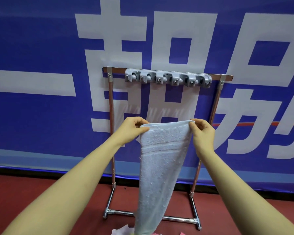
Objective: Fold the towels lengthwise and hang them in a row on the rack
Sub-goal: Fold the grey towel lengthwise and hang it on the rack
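Towel [159, 160]: pale blue, folded narrow, hanging in front of the rack [111, 116], below its grey clip bar [168, 78].
Left hand [132, 128]: fingers pinch the top left corner.
Right hand [203, 131]: fingers pinch the top right corner.

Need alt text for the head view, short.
Two hands, left hand and right hand, pinch the top corners of a pale blue towel hanging lengthwise in front of a metal rack. A grey clip strip on the rack's top bar holds no towels; a blue banner stands behind.
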The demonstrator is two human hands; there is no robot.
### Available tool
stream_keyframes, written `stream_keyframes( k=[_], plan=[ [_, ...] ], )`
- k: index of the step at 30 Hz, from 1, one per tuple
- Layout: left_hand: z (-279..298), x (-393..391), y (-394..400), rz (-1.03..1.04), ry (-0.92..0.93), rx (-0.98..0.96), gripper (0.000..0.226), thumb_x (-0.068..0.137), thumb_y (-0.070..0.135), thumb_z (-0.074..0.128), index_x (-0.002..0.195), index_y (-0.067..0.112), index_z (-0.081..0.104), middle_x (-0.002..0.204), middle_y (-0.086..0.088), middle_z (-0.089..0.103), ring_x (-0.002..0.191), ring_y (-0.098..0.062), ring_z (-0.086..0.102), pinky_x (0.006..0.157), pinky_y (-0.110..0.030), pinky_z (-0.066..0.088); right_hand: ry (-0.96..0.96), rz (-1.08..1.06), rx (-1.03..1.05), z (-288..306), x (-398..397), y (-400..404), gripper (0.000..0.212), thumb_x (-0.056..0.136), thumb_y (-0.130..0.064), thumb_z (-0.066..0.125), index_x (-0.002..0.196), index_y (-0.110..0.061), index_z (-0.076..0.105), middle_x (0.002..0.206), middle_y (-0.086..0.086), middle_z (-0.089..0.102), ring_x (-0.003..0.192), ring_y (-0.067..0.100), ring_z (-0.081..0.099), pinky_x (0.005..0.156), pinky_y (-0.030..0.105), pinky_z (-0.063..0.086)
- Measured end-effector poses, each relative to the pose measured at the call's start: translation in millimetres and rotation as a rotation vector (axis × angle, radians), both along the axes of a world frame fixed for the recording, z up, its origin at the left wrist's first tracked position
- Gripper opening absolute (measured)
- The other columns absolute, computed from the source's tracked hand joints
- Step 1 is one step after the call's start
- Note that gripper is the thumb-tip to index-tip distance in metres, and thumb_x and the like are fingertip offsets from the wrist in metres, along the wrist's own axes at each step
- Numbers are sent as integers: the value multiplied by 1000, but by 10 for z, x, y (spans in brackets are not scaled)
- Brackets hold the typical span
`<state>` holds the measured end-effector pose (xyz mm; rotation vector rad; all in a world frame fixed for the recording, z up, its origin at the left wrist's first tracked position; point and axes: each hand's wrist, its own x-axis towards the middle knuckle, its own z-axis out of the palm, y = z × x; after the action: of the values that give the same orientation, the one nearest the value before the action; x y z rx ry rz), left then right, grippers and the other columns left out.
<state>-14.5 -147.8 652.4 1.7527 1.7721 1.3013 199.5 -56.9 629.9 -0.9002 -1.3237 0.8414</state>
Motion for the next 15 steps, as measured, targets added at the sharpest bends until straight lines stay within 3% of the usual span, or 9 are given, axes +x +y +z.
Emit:
stream_keyframes(
  k=[3, 9, 15],
  plan=[
    [-48, -19, -10, 35, 50, 5, 12, 88, 15, 63, 96, 10, 69, 91, 1, 68, 88, -15, 63, 81, -28, 52, -9, -12, -7, -30, -20, 3, 8, 92, -10, 58, 97, -12, 65, 90, -4, 64, 85, 5, 59, 81, 22, 47],
    [-67, 29, 18, 131, 12, 61, 21, 93, 23, 56, 89, 6, 67, 85, -3, 67, 80, -16, 59, 72, -24, 47, -86, -23, 53, -49, -5, 6, 7, 93, -12, 56, 96, -12, 63, 88, -5, 63, 83, 5, 58, 77, 21, 45],
    [-72, -3, 3, -4, 36, 35, 16, 91, 15, 57, 106, 20, 58, 92, -7, 63, 86, -24, 59, 84, -35, 50, -148, -2, 34, -73, 29, 30, 7, 96, -18, 52, 98, -13, 57, 90, 2, 63, 81, 10, 56, 70, 24, 45]
  ],
)
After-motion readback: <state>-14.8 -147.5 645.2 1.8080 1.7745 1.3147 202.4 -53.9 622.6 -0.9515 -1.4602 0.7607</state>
